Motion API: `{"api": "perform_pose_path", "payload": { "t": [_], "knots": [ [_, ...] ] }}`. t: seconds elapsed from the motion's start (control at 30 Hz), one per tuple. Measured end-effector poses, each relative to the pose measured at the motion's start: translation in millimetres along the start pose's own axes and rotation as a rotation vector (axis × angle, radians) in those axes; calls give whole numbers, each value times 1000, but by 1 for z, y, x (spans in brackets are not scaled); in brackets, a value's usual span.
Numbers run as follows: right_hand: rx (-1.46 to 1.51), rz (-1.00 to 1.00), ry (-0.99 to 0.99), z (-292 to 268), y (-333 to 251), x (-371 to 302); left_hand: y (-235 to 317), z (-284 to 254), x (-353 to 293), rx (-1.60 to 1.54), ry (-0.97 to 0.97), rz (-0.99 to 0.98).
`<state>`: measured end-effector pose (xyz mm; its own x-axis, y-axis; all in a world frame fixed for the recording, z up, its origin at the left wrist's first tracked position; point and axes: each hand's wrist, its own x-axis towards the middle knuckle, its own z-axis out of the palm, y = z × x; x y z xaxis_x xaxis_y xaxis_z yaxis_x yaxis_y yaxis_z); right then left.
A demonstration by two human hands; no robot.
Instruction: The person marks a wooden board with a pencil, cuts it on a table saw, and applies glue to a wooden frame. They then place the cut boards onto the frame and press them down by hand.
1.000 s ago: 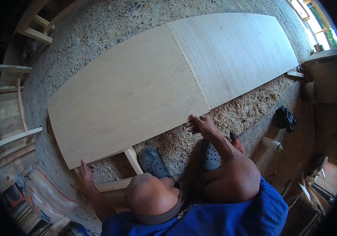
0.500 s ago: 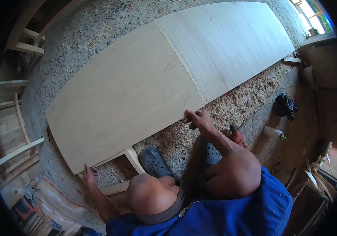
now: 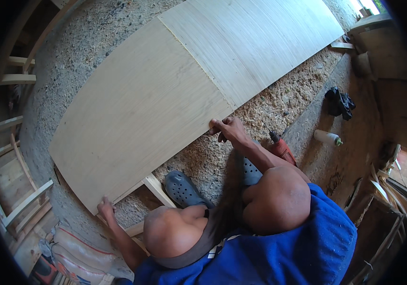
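A large pale plywood panel (image 3: 132, 114), with one long curved edge and a seam across it, lies on the ground before me. My left hand (image 3: 106, 207) is closed on its straight edge near the left corner. Farther right along that edge, my right hand (image 3: 229, 129) pinches the panel with the thumb near the rim and the other fingers curled; their tips are partly hidden. From under the panel's left end a wooden frame (image 3: 158, 191) sticks out beside my left hand.
A red power drill (image 3: 283, 151) lies right of my right forearm. Beyond it are a white bottle (image 3: 326, 137) and a black plastic bag (image 3: 340, 102). Wooden frames (image 3: 28, 204) stand at the left, above a pale sack (image 3: 77, 256). Wood shavings (image 3: 279, 99) cover the ground along the panel.
The whole view has shifted, so the panel's far edge now runs out of the top of the picture. Both hands keep their places on the panel's near edge.
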<state>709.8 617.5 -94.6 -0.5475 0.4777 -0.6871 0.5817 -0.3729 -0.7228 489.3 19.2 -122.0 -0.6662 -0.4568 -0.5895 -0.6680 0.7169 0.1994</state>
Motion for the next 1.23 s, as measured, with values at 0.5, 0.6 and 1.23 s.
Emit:
{"api": "perform_pose_path", "payload": {
  "t": [0.5,0.6,1.23],
  "knots": [
    [-848,-422,890,-321,-20,-43,287,280,-304,520,-120,2010],
    [-1423,-207,1232,-421,-51,-78,291,280,-304,497,-152,1986],
    [-1251,-97,448,-517,-7,-38,296,280,-291,485,-196,1923]
  ]
}}
